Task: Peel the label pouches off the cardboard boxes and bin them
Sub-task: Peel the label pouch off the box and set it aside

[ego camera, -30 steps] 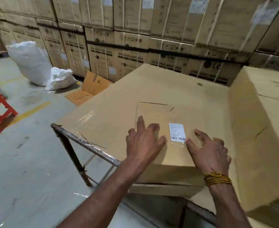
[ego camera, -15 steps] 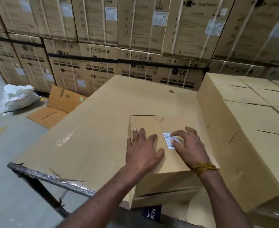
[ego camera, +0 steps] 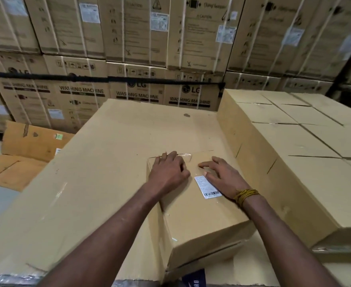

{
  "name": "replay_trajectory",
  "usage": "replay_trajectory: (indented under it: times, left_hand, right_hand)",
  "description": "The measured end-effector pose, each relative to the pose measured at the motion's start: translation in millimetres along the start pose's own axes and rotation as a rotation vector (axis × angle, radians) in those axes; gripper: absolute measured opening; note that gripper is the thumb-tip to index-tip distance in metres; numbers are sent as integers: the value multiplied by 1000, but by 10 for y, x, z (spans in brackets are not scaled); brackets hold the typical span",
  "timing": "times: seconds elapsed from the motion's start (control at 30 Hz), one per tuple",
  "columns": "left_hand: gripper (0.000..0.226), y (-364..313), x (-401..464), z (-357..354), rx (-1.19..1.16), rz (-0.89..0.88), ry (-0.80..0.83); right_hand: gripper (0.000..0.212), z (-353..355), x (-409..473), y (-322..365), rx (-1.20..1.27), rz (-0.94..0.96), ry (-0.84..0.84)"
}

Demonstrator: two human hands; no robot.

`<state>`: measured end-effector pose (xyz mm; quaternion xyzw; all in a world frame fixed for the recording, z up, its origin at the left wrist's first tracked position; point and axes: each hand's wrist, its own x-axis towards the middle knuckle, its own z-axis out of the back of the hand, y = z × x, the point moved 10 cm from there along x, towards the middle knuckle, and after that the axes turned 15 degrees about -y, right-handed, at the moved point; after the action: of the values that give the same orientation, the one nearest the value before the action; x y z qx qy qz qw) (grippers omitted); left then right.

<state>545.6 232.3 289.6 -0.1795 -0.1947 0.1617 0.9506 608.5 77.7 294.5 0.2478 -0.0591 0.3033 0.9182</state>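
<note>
A small cardboard box (ego camera: 199, 220) lies on a big flat cardboard sheet (ego camera: 100, 162). On its top sits a clear label pouch with a white barcode label (ego camera: 207, 186) inside. My left hand (ego camera: 168, 172) rests on the box's far left part, fingers curled over its far edge. To the right of the label, my right hand (ego camera: 222, 177) lies on the box top. Its fingers are spread and bent, with the fingertips touching the clear film beyond the label.
A block of taller plain boxes (ego camera: 294, 154) stands close on the right. Stacked washing-machine cartons (ego camera: 129, 59) form a wall behind. Flattened cardboard (ego camera: 25, 150) lies on the floor at the left. A metal frame edge wrapped in film (ego camera: 9, 277) runs along the near left.
The camera has come closer and turned right. My left hand slid to the box's far edge. My right hand moved from on top of the label to beside and beyond it.
</note>
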Motion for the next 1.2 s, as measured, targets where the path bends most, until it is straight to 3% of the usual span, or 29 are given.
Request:
replay_trajectory:
  times: [0.27,0.53,0.8,1.2]
  left_hand:
    - [29,15,74,-18,25,2,-85]
    - [27,-20,190,43,113,53,-190]
    - [6,-3,158,76,36,50,-207]
    - [9,-15,139,134,-9,42,-245]
  right_hand:
    - [43,-118,108,-49,-86,50,60]
    - [12,-109,280,4,63,155,-51]
    - [19,-143,256,-42,61,117,-26]
    - [16,-114,224,5,49,117,-33]
